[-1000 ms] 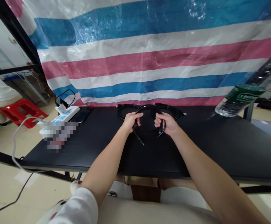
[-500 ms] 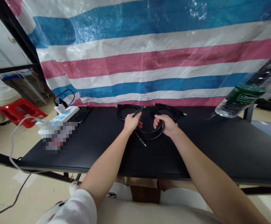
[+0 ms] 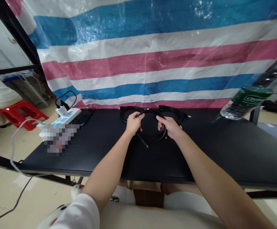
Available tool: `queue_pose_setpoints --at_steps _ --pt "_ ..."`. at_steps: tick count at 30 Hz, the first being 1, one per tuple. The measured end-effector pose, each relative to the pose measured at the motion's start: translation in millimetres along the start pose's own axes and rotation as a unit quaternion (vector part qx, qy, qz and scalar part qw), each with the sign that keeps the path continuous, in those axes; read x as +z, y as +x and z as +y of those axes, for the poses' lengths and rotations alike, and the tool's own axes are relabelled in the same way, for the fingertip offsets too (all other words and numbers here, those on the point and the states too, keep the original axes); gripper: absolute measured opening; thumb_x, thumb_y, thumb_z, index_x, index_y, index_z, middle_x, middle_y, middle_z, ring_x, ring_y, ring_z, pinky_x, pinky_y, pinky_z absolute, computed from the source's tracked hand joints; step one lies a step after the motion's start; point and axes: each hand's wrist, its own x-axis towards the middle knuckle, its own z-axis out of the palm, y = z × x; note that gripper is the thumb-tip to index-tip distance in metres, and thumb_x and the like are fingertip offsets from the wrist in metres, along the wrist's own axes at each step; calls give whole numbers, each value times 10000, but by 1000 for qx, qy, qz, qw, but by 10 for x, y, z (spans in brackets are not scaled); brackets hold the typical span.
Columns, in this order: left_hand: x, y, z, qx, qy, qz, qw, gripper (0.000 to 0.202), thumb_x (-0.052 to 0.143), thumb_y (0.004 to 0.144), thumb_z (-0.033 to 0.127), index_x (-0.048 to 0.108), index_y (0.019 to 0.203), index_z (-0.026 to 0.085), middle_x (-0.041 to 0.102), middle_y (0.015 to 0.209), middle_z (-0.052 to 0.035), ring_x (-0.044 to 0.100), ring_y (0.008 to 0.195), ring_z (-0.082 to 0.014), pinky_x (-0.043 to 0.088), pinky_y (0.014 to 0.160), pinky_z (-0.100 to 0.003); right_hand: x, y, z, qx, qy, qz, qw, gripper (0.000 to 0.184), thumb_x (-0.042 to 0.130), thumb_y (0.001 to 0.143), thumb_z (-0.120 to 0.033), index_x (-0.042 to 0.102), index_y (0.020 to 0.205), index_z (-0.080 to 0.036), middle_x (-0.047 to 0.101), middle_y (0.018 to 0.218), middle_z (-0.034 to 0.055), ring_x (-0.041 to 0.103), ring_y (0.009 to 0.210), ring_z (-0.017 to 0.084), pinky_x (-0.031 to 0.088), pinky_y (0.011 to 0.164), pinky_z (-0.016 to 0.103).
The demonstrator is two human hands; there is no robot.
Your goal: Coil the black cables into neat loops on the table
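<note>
A coiled black cable (image 3: 150,135) is held between both hands over the far middle of the black table (image 3: 200,152). My left hand (image 3: 133,123) is closed on the coil's left side. My right hand (image 3: 168,126) is closed on its right side. A loose plug end of the cable hangs down below my left hand toward the tabletop. Behind the hands lie two more black cable coils (image 3: 173,113), flat on the table by the back edge.
A white power strip (image 3: 65,117) and a dark phone (image 3: 83,116) lie at the table's back left. A clear water bottle (image 3: 253,95) with a green label stands at the right. A striped tarp (image 3: 152,54) hangs behind. A red stool (image 3: 21,113) and a person stand at left.
The held coil has sunk lower and flatter toward the table, and both hands have shifted slightly away from me.
</note>
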Motion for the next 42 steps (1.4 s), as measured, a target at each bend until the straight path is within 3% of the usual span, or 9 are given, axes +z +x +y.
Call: queue_pose_setpoints --at_steps 5,9,15,21,26,29,31,37,42 --pt "-20 -17 36 -83 -40 -18 996 392 664 705 274 354 470 224 259 358 95 293 314 -63 381 336 -227 26 -7 51 -95 -144 31 985 360 750 596 -508 531 559 -226 503 454 -37 490 446 138 393 492 280" --pt "-28 -34 64 -118 -57 -31 991 427 673 684 269 306 470 227 247 378 92 248 326 -42 245 309 -189 24 -43 24 -187 -290 90 934 175 686 684 -373 562 696 -250 576 593 -7 575 613 200 436 637 327" --pt "-179 12 132 -110 -122 -59 985 373 684 622 132 331 531 213 234 408 119 187 318 -12 139 324 -169 23 -50 1 -136 -508 55 849 330 578 807 -400 398 568 -259 476 523 33 558 602 227 385 621 332" --pt "-428 153 110 -78 -178 -30 980 224 659 579 40 531 703 176 409 477 92 341 373 -26 285 390 -167 255 252 40 -116 -517 54 846 296 553 847 -389 478 601 -242 545 575 86 601 662 255 423 666 351" --pt "-541 293 12 -30 -52 111 992 250 673 605 75 606 825 174 589 616 36 551 516 -91 442 526 -214 600 532 -118 -24 -509 65 858 242 545 875 -320 669 768 -142 687 871 208 656 931 317 450 838 360" --pt "-563 319 -24 1 82 216 973 407 637 662 79 621 1056 180 700 891 -43 675 845 -177 517 789 -288 812 603 -231 24 -547 60 835 355 427 929 -284 694 1013 -66 677 1079 239 639 1050 309 451 881 345" --pt "-563 294 -18 10 183 244 952 492 621 693 80 595 1176 166 687 1106 -104 635 1082 -223 465 960 -318 917 634 -281 47 -565 53 822 410 364 943 -266 668 1120 -55 653 1166 239 626 1094 302 458 883 346" --pt "-493 192 0 -31 374 189 907 612 671 722 229 533 1314 162 444 1459 -197 382 1382 -325 329 1113 -446 1020 698 -282 90 -607 37 789 398 418 904 -261 667 1160 -84 643 1209 221 610 1140 286 469 888 345" --pt "-437 201 -88 -2 455 95 885 545 772 636 345 659 1167 297 320 1558 -104 166 1463 -381 200 1138 -585 977 688 -191 96 -593 84 795 380 494 869 -282 633 1167 -93 648 1156 222 622 1098 290 481 859 362"
